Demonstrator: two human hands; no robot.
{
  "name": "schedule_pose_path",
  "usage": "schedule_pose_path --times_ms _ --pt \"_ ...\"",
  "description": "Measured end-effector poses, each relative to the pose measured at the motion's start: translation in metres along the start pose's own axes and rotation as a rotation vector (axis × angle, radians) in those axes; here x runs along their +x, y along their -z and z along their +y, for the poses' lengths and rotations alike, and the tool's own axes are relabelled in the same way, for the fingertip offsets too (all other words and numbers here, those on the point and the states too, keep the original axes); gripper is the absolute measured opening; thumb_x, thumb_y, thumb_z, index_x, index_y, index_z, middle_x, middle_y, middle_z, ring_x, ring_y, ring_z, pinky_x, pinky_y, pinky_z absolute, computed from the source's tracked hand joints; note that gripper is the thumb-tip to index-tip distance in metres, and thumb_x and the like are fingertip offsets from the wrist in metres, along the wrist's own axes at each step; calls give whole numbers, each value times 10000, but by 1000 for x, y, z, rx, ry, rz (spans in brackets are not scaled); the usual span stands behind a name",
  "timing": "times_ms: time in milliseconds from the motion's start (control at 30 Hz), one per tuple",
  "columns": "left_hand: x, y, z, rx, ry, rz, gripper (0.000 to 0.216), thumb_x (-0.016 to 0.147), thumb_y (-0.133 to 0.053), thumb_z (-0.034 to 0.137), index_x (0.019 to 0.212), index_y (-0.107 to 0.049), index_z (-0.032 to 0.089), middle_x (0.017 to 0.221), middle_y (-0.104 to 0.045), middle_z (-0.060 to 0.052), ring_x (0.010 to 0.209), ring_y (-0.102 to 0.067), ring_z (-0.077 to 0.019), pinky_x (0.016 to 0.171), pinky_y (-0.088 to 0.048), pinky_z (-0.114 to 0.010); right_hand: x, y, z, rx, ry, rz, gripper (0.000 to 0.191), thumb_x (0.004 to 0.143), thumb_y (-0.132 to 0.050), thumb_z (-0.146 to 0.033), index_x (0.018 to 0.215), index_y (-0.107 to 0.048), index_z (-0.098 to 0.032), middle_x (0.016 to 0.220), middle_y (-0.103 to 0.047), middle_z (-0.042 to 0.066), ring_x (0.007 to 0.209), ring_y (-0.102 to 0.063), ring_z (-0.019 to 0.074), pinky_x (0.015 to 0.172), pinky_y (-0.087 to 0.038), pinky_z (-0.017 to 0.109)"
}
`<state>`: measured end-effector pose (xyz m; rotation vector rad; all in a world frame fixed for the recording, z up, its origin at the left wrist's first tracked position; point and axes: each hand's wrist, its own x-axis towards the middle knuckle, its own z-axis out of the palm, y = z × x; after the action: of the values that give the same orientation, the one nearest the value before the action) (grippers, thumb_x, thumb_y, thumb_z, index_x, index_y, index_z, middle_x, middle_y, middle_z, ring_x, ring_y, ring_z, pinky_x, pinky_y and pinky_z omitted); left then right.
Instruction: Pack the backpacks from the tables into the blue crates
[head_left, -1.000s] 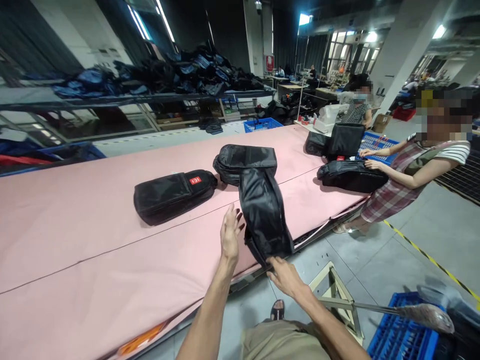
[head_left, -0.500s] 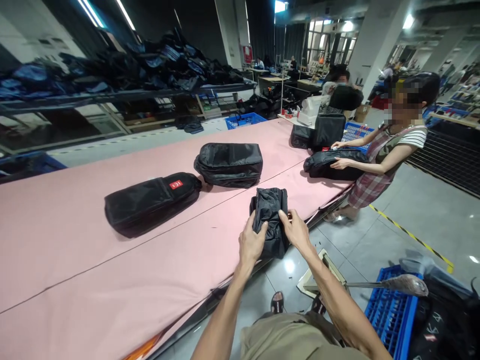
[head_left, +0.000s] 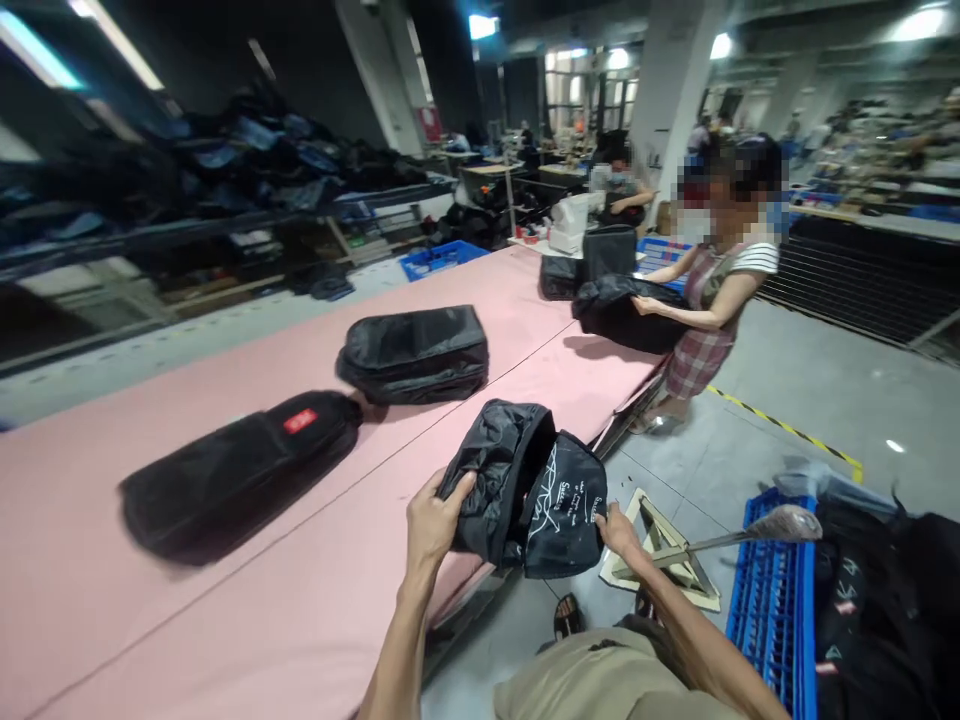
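Both my hands hold a crumpled black bag (head_left: 517,480) at the near edge of the long pink table (head_left: 225,620). My left hand (head_left: 431,520) grips its left side with the fingers curled round the fabric. My right hand (head_left: 619,530) pinches the right side, where a black panel with white printed lettering (head_left: 566,500) faces me. The bag hangs partly over the table's edge, above my knees.
A long black bag with a red label (head_left: 240,470) and a folded black bag (head_left: 416,352) lie on the table farther back. A person in a plaid dress (head_left: 709,300) handles another black bag (head_left: 622,310) at the far end. A blue crate (head_left: 772,600) and a wooden stand (head_left: 664,555) sit on the floor at right.
The bag has been drawn toward me and opened out, so its printed panel now shows. My hands have spread apart along it. The view has swung to the right.
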<state>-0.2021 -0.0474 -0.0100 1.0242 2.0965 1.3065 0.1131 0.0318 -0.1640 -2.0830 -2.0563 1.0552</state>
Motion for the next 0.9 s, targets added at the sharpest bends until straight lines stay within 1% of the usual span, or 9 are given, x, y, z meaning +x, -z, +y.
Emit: schedule_pose_path --times_ms 100,200,267,367,533,633,700,767,900 --pt "2 -18 22 -24 -7 -189 689 698 -800 771 1068 -839 190 1121 -877 -99 1121 -778 -368 1001 -604 -431 7 34 -8 72 183 310 707 1006 -546 -139 1702 -424 -115 1668 -548 248 1561 -538 343 1311 -432 508" --pt "15 -39 51 -25 -26 -394 741 672 -831 807 1096 -847 200 1161 -879 -101 1161 -788 -386 1030 -629 -448 -4 87 -27 -17 630 594 889 1028 -685 -296 1799 -247 -235 1780 -407 209 1660 -386 339 1344 -413 595" --pt "28 -54 77 -54 -67 -564 744 671 -866 791 1115 -851 195 1176 -878 -109 1158 -796 -386 1029 -644 -444 -18 122 -39 -207 873 629 966 1011 -777 -426 1805 -253 -259 1790 -399 198 1693 -307 330 1371 -376 586" --pt "42 -82 122 -130 -167 -894 656 768 -883 699 1184 -855 192 1239 -863 -107 1191 -787 -360 1085 -626 -429 -39 163 -39 -398 1027 712 862 1036 -726 -593 1750 -412 -227 1712 -530 176 1676 -319 313 1396 -328 550" --pt "34 -156 169 -177 -287 -1379 513 891 -830 578 1218 -868 184 1168 -859 -79 1102 -781 -317 1072 -594 -420 -83 194 11 -440 979 849 780 1128 -489 -673 1728 -451 -175 1521 -711 159 1504 -548 276 1339 -416 502" --pt "8 -211 175 -156 -321 -1555 486 899 -802 552 1156 -875 146 1059 -861 -78 1007 -778 -295 959 -607 -394 -117 192 52 -459 852 917 552 1179 -473 -462 1683 -526 -243 1350 -798 112 1316 -685 244 1174 -561 432" --pt "-15 -243 173 -140 -366 -1582 509 897 -797 547 1201 -866 145 1159 -865 -103 1066 -780 -305 991 -612 -413 -138 183 80 -445 740 970 451 1163 -485 -259 1592 -622 -239 1143 -839 79 1091 -759 200 970 -628 336" --pt "-40 -267 168 -140 -423 -1529 592 911 -789 566 1356 -818 177 1352 -826 -135 1226 -761 -327 1105 -593 -459 -155 171 108 -393 606 1002 406 1148 -476 -203 1494 -688 -198 992 -835 68 889 -770 178 789 -626 285" --pt "-92 -301 144 -73 -641 -1391 918 852 -879 628 1645 -597 263 1745 -532 -168 1650 -450 -387 1396 -301 -611 -182 150 158 -256 329 1110 374 1149 -454 -234 1373 -748 -169 1062 -862 99 915 -822 209 797 -659 304"
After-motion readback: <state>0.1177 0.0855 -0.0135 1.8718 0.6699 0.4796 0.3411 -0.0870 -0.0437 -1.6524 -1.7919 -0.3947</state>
